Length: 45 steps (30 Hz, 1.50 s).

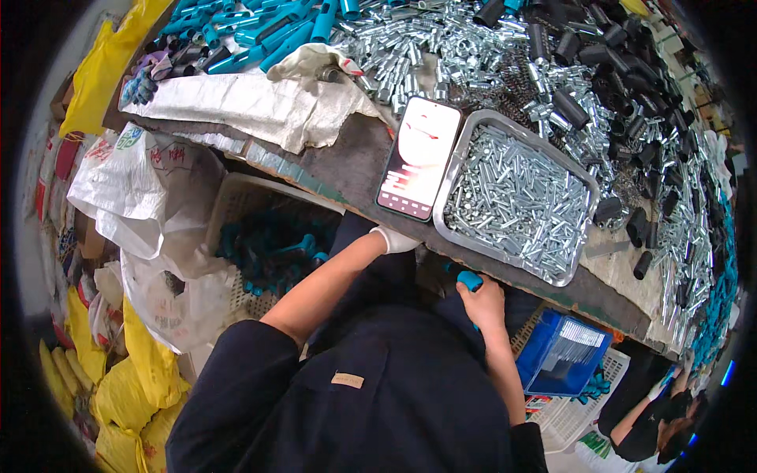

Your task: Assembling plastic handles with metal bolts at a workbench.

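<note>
My left hand (pixel 397 240), in a white glove, is at the table's front edge below the phone. Its fingers are hidden from view. Just right of it, below the edge, my bare right hand (pixel 483 303) is closed around a teal tubular part (pixel 470 280) whose rounded end sticks out past the fingers. A lit phone (pixel 419 158) lies on the table above my left hand. Beside it a metal tray (pixel 441 209) is filled with many small silvery pins or bolts.
Heaps of silvery metal fittings (pixel 410 59), teal tubes (pixel 292 35) and black sleeves (pixel 568 109) cover the table's back and right. Below stand a crate (pixel 229 189) of teal parts and a blue bin (pixel 556 355). Another person (pixel 654 418) sits at lower right.
</note>
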Motion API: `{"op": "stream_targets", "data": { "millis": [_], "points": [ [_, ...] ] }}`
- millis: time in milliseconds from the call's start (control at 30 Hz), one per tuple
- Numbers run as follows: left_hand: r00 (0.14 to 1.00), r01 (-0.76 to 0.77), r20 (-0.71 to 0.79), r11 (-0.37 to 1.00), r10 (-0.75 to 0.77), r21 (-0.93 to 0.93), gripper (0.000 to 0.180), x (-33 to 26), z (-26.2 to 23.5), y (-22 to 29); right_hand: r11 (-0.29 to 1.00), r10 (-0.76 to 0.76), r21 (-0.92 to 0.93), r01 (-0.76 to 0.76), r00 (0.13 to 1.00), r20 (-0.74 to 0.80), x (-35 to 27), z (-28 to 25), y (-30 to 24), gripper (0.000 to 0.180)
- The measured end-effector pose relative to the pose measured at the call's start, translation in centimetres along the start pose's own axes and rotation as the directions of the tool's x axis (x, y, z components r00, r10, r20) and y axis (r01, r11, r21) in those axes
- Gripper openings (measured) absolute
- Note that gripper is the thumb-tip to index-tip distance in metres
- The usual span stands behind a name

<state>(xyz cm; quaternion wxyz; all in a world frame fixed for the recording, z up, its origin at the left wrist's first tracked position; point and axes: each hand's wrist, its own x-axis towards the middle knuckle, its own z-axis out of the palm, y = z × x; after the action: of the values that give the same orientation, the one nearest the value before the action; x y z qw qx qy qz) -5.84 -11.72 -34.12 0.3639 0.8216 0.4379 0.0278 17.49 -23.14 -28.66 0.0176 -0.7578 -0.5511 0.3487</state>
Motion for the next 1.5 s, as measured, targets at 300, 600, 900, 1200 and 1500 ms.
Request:
{"op": "stream_targets", "data": {
  "millis": [300, 600, 900, 1200, 1500],
  "points": [
    [0.996, -0.060, -0.068, 0.992, 0.052, -0.109, 0.052, -0.7, 1.1, -2.7, 0.957, -0.070, -0.279, 0.083, 0.996, 0.057, 3.7, 3.5, 1.1, 0.060],
    [0.998, -0.020, -0.054, 0.980, 0.010, -0.198, 0.057, -0.4, -0.5, -0.9, 0.881, -0.239, -0.385, 0.273, 0.962, 0.134, 5.1, 7.0, -1.9, 0.055],
    [0.966, -0.239, 0.008, 0.906, 0.258, -0.348, 0.058, 1.7, 4.9, 3.8, 0.922, -0.316, 0.298, 0.248, 0.926, 0.209, 6.2, 1.5, 3.7, 0.052],
    [0.961, -0.209, 0.111, 0.924, 0.255, -0.320, 0.063, 5.2, 20.6, 8.7, 0.899, -0.427, 0.047, 0.436, 0.894, -0.139, 3.7, 5.7, 0.9, 0.044],
    [0.940, 0.307, -0.131, 0.949, -0.314, -0.068, 0.064, 6.9, 23.3, 11.3, 0.835, -0.539, -0.099, 0.541, 0.841, 0.051, 5.5, 8.4, 1.8, 0.049]
  ]
}}
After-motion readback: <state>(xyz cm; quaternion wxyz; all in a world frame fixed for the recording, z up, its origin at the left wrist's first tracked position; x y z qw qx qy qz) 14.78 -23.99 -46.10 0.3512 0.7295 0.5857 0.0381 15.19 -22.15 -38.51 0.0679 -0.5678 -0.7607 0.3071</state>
